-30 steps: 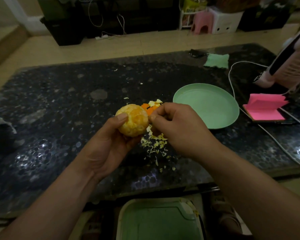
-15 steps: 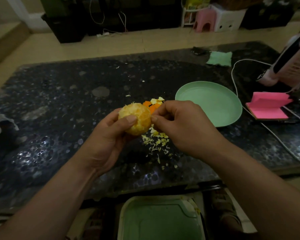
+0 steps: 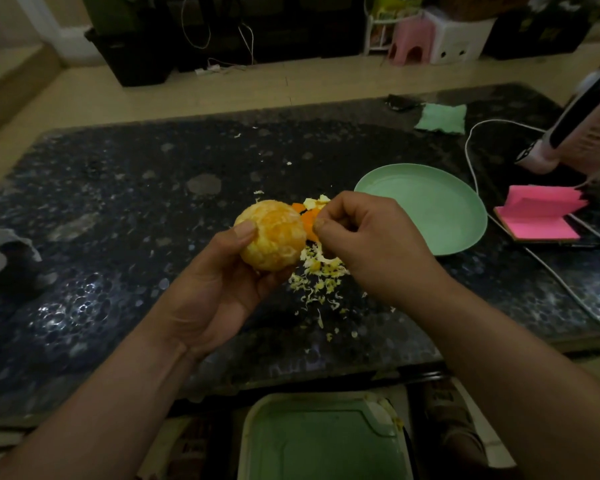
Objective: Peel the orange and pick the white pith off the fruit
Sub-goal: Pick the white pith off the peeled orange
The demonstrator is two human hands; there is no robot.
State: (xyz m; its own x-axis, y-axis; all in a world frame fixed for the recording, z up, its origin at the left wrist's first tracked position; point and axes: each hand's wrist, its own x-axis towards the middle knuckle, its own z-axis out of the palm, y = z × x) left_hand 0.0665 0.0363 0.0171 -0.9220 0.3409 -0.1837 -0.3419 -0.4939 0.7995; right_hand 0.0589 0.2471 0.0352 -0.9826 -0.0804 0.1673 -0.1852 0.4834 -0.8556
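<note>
1. bin (image 3: 319,441), nearest, below the surface (image 3: 118,202) edge.
2. left hand (image 3: 219,289): fingers (image 3: 245,232) curled round the orange (image 3: 272,235), held above the surface; the peel is off and pale pith patches remain.
3. right hand (image 3: 371,240): thumb and forefinger pressed together just beside the fruit; i cannot tell if a shred sits between them.
4. pith scraps (image 3: 317,275) and peel (image 3: 309,216), underneath.
5. plate (image 3: 458,216), beyond.

step, i judge: pith picking, well along. next: turn the fruit and nip another patch lightly.

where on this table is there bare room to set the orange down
The wide dark stretch of table left of the orange and the left hand is bare, as is the back strip up to the cloth. The plate is empty too. Crowded: peel and pith scraps right of the orange, then notes and cable past the plate.
</note>
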